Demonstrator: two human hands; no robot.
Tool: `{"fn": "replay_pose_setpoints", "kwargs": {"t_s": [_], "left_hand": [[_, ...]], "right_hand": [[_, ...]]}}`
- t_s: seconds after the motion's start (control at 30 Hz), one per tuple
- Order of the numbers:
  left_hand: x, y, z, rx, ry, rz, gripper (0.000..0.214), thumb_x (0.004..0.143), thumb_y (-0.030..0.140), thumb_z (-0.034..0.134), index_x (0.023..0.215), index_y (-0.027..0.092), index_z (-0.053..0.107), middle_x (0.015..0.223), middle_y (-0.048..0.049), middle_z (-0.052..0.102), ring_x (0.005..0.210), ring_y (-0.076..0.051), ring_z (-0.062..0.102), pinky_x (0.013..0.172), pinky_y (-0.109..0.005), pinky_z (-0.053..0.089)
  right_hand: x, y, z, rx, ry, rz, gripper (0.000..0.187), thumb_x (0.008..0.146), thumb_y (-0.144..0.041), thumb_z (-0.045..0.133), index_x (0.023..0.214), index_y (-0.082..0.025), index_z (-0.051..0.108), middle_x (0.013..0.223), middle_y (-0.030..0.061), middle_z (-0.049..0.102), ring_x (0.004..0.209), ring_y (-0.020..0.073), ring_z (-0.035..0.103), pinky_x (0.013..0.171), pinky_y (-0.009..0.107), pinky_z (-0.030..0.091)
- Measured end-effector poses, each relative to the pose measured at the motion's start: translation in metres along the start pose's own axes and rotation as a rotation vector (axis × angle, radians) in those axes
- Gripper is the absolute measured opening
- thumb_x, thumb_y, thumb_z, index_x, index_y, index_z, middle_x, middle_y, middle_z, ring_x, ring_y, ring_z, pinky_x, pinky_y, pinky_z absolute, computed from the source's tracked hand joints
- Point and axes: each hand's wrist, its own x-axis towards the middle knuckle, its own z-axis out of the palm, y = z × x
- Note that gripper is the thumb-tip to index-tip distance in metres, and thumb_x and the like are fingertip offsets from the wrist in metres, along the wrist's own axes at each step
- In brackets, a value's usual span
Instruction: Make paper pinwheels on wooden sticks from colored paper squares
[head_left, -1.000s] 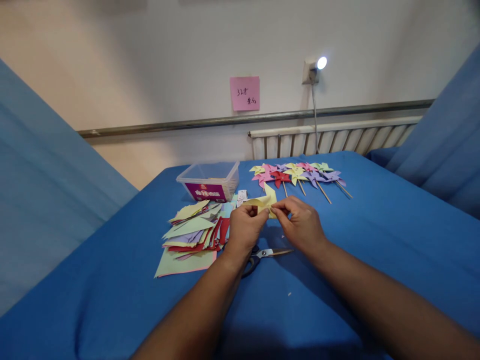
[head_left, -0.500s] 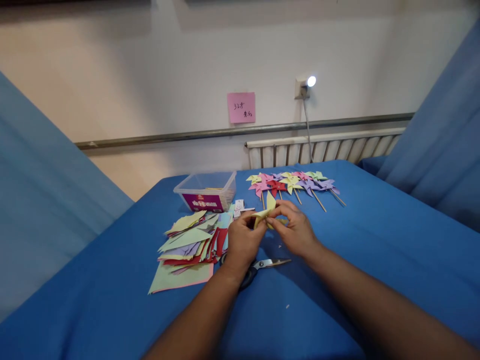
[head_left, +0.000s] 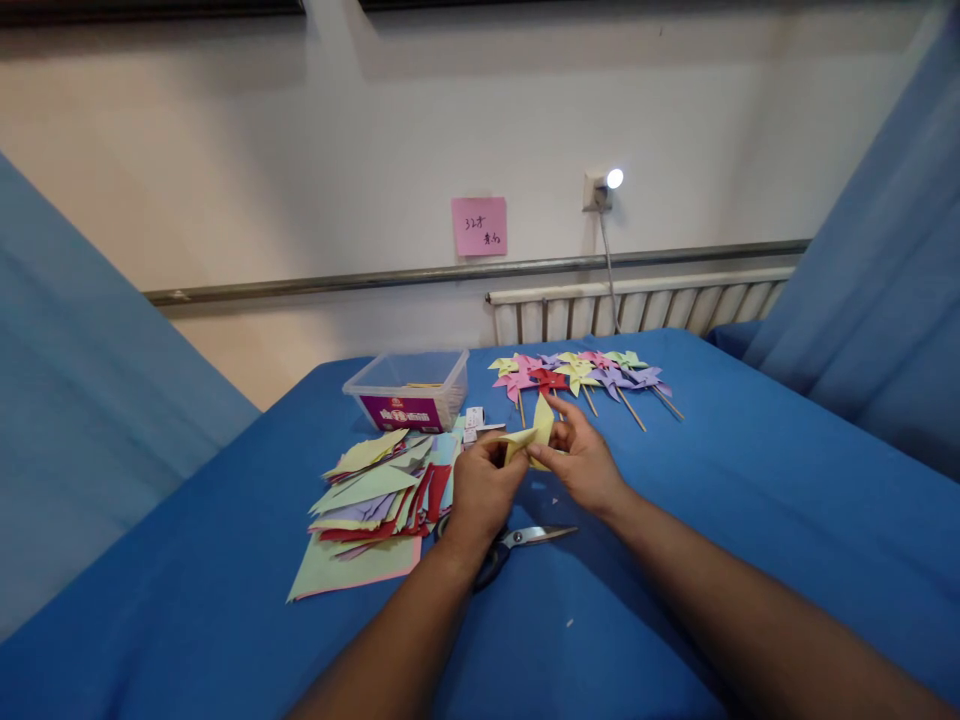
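Observation:
A yellow paper pinwheel (head_left: 541,424), its blades partly folded, is held up between my two hands above the table. My left hand (head_left: 484,488) pinches its left side, fingers closed. From the right, my right hand (head_left: 586,462) grips it with thumb and fingertips near the middle. Below my hands lie black-handled scissors (head_left: 536,536), blades pointing right, handles partly covered by my left wrist. Left of my hands spreads a pile of coloured paper pieces (head_left: 382,490). Several finished paper pinwheels (head_left: 577,372) on sticks lie beyond my hands.
A clear plastic box (head_left: 409,385) with sticks inside stands at the back left, a small white box (head_left: 472,422) in front of it. Blue cloth (head_left: 712,470) covers the table. Behind are a radiator (head_left: 555,312) and a pipe (head_left: 360,278); blue curtains (head_left: 862,250) hang at both sides.
My right fingers have shifted on the yellow pinwheel, and its right blade now stands turned more upright. Both hands still hold it. The view has tilted slightly.

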Motion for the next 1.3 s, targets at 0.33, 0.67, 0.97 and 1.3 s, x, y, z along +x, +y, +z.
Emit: {"fn": "replay_pose_setpoints", "kwargs": {"t_s": [0.33,0.67,0.97,1.3], "left_hand": [[-0.0007,-0.0007,0.0000,0.016,-0.006,-0.030,0.015,0.067,0.027,0.066,0.074,0.014,0.071,0.065,-0.0003,0.066,0.059,-0.013,0.056,0.056,-0.023,0.040],[-0.0010,0.0036,-0.0001,-0.019,0.011,-0.084,0.017,0.063,0.028,0.071,0.074,0.014,0.070,0.065,-0.0001,0.066,0.057,-0.012,0.055,0.055,-0.022,0.040],[0.0006,0.0036,-0.0018,-0.045,-0.005,-0.079,0.016,0.062,0.025,0.069,0.074,0.015,0.071,0.065,-0.0011,0.067,0.057,-0.013,0.055,0.054,-0.023,0.040],[0.0009,0.0047,-0.0009,0.011,0.006,-0.101,0.010,0.063,0.024,0.067,0.066,0.015,0.068,0.059,0.0019,0.061,0.055,-0.011,0.051,0.054,-0.022,0.038]], "right_hand": [[0.0031,0.0016,-0.0041,0.118,-0.061,0.187,0.023,0.066,-0.034,0.074,0.079,-0.018,0.063,0.072,-0.0006,0.067,0.062,0.0142,0.059,0.061,0.028,0.047],[0.0020,0.0028,-0.0026,0.120,-0.060,0.163,0.021,0.067,-0.034,0.072,0.078,-0.020,0.061,0.072,-0.0018,0.065,0.064,0.0141,0.058,0.065,0.028,0.048],[0.0046,0.0017,-0.0069,0.152,-0.102,0.180,0.024,0.064,-0.036,0.074,0.078,-0.020,0.063,0.072,-0.0012,0.067,0.064,0.0148,0.060,0.064,0.029,0.049],[0.0059,0.0075,-0.0066,0.110,-0.077,0.226,0.023,0.061,-0.035,0.076,0.073,-0.019,0.063,0.066,-0.0031,0.062,0.059,0.0123,0.054,0.058,0.026,0.043]]}}
